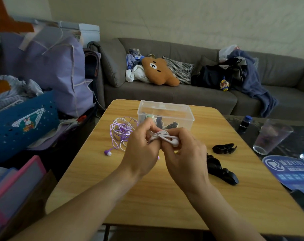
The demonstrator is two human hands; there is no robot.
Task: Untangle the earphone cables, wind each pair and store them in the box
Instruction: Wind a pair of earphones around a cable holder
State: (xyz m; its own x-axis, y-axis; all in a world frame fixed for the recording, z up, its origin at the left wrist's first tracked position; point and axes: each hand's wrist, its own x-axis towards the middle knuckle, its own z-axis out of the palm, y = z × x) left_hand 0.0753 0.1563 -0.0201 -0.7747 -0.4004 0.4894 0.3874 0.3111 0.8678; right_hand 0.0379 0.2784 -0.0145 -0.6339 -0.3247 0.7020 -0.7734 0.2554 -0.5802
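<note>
A: Why both hands together?
B: Left hand (140, 152) and right hand (184, 153) pinch the white earphones (162, 137), fingers curled, keeping coils tight just near the box (165, 113); purple earphones (120, 133) wait left

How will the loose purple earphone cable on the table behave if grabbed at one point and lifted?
The purple earphone cable lies in loose, overlapping loops, so it is probably floppy and would sag and trail rather than lift as one bundle. It looks thin, so likely very light. Its earbud lies apart from the loops and may dangle and swing.
</note>
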